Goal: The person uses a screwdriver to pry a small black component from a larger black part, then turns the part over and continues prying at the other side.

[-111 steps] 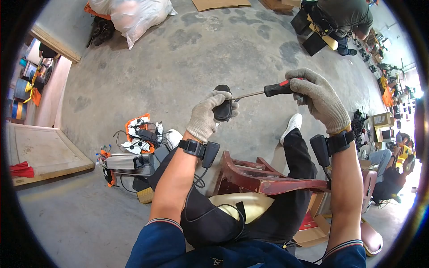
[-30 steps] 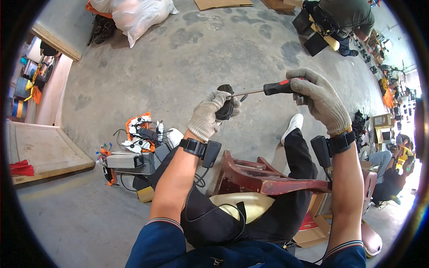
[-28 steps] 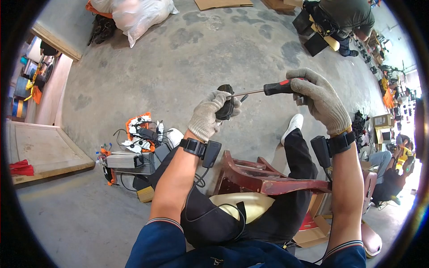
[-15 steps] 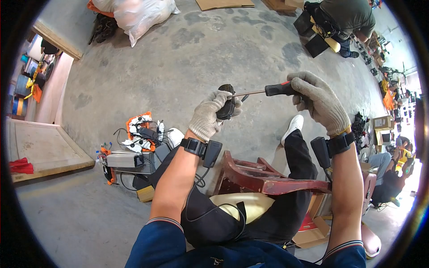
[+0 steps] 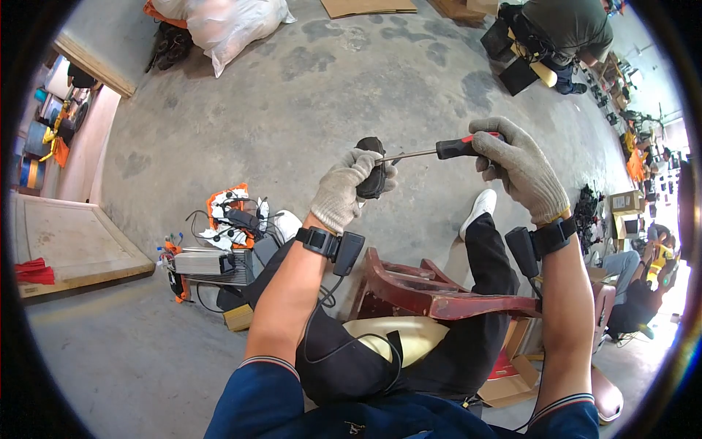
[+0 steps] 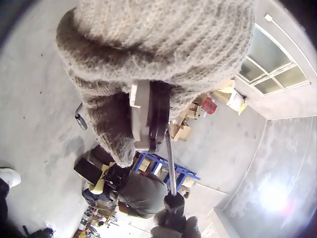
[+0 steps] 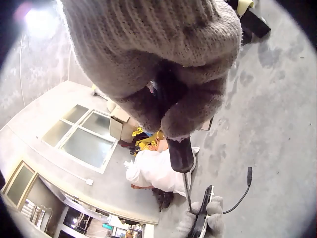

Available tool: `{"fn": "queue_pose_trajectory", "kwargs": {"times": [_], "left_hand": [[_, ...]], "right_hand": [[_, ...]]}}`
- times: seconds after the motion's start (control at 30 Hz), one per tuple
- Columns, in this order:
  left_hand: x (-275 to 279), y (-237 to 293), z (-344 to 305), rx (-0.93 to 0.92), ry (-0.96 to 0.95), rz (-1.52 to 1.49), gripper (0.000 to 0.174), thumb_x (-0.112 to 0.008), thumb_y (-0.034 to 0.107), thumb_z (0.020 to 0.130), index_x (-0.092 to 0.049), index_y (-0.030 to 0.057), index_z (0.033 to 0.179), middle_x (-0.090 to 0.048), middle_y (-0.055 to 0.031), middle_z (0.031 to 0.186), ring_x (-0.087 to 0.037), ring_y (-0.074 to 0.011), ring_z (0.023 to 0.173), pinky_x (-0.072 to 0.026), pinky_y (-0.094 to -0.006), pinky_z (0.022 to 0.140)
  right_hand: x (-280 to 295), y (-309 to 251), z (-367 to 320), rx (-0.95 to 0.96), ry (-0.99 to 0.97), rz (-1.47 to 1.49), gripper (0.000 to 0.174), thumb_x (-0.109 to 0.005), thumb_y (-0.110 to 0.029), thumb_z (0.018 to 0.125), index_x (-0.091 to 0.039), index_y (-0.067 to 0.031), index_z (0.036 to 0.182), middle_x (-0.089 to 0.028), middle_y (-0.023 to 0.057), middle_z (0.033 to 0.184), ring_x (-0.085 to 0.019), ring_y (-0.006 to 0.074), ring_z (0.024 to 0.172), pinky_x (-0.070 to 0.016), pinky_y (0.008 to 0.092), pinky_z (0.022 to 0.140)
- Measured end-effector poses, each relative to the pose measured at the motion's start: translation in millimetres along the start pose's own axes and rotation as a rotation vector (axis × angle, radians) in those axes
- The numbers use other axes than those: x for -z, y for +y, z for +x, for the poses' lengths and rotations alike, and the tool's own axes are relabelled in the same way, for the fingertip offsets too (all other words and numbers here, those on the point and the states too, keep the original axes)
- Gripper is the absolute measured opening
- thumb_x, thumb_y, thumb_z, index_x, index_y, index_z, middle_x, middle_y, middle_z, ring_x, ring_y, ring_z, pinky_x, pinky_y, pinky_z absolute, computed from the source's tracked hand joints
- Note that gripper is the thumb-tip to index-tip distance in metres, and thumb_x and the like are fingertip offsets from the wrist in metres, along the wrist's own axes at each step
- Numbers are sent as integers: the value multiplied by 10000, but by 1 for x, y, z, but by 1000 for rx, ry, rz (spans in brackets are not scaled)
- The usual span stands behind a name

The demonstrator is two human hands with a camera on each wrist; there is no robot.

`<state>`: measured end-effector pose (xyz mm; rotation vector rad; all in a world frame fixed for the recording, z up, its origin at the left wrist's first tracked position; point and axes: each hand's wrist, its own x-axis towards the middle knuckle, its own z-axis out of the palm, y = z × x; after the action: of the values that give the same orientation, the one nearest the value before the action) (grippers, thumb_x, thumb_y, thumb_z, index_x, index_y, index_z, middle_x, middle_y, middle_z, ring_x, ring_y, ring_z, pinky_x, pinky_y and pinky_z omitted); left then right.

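Observation:
In the head view my gloved left hand (image 5: pixel 340 192) grips a flat black oval device (image 5: pixel 372 183) by its edge. A short cable ending in a black plug (image 7: pixel 249 174) hangs from the device's far side. My gloved right hand (image 5: pixel 521 168) holds a screwdriver (image 5: pixel 455 148) by its black and red handle, fingers curled around it. Its metal shaft (image 5: pixel 413 154) points left, with the tip right at the device's rim near my left thumb. From the left wrist, the device's pale side (image 6: pixel 141 116) and dark edge show between the fingers; the glove hides the rest.
A red wooden chair (image 5: pixel 468 301) stands between my legs. At left on the floor lie a finned metal box (image 5: pixel 216 268) and orange-white parts (image 5: pixel 228 216) with wires. A white sack (image 5: pixel 230 29) lies farther off. Another person (image 5: pixel 567 33) bends over at the upper right.
The device has turned slightly in my left hand, showing more of its dark face than half a second ago. The screwdriver handle has shifted a little to the right; both grips persist.

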<state>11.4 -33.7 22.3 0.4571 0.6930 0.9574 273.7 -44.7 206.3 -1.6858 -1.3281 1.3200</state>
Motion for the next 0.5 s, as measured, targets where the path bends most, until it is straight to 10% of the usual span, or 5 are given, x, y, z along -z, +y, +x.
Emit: {"fn": "queue_pose_trajectory", "kwargs": {"times": [0.5], "left_hand": [[-1,1,-1,-24,29,104,211,-625,246,1049,-668,46,1101,-720,-177,1077,-746,-278,938,-658,-406,840]], "right_hand": [[5,-4,-2,45,100,-49,383,-704,-244,975,-641,23,1242,-660,78,953,-658,114,785,-548,262,667]]}}
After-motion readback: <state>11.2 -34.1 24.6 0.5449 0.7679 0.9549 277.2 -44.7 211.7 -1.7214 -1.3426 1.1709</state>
